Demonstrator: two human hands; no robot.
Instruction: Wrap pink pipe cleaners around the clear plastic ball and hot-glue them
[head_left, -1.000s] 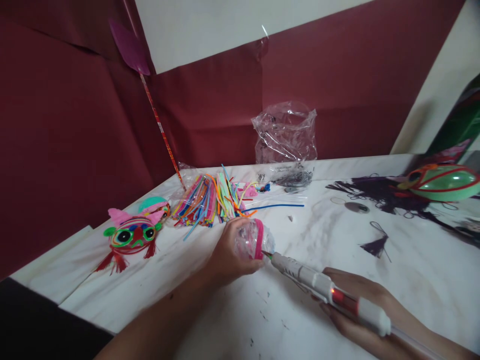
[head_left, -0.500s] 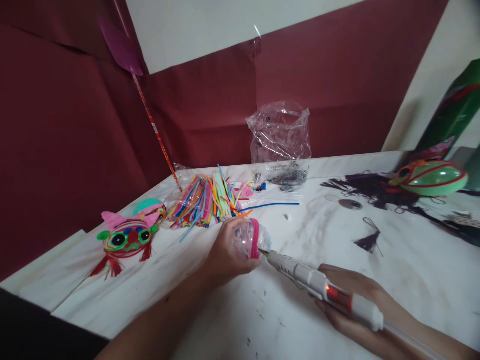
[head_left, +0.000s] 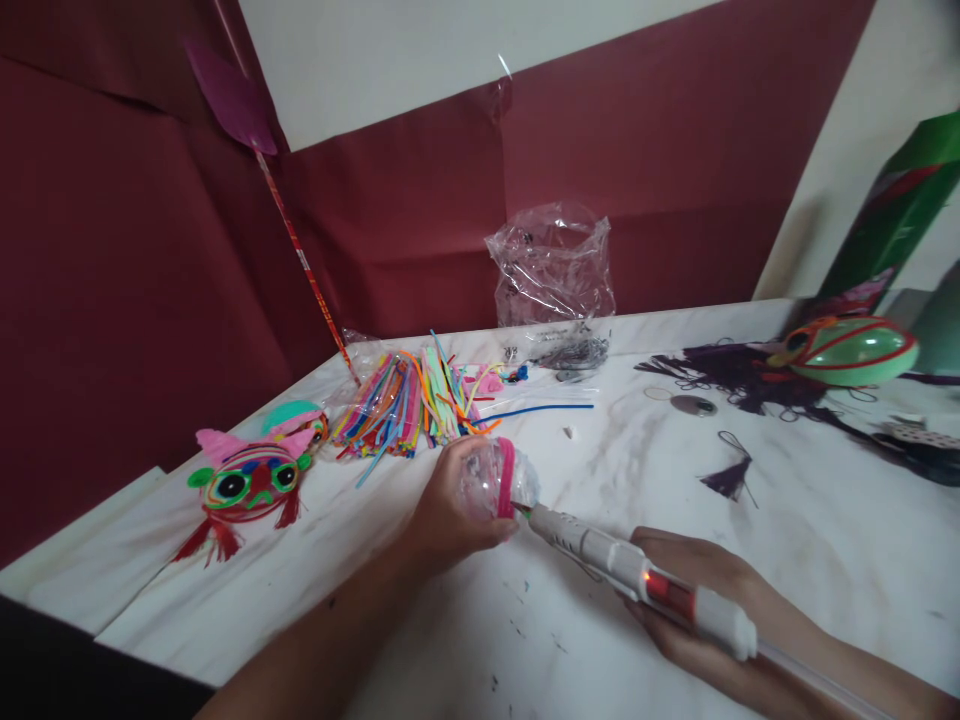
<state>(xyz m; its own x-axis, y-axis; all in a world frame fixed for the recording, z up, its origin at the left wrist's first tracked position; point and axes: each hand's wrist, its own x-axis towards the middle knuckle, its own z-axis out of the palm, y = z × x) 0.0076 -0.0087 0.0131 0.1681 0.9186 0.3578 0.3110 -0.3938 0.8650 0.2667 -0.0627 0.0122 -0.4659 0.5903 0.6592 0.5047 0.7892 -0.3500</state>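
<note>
A clear plastic ball [head_left: 480, 478] is wrapped in the fingers of my left hand [head_left: 442, 510], just above the table. Round the ball runs a bright pink pipe cleaner [head_left: 507, 480]. My right hand [head_left: 697, 590] is closed on a white hot glue gun [head_left: 600, 552], a pen-shaped one with a glowing orange-red window. Its tip meets the lower end of the pink strip, or comes very close; I cannot tell which. Part of the ball is hidden behind my left fingers.
A bundle of coloured pipe cleaners [head_left: 405, 400] lies behind my left hand. A decorated face ornament [head_left: 255, 485] sits at left. A plastic bag [head_left: 555, 285] stands at the back. Dark tassels [head_left: 727, 480] and a green ornament [head_left: 855, 352] lie at right.
The whole view has shifted slightly, so things appear a little farther left. Both hands keep their grips, and the glue gun's tip stays at the pink strip's lower end.
</note>
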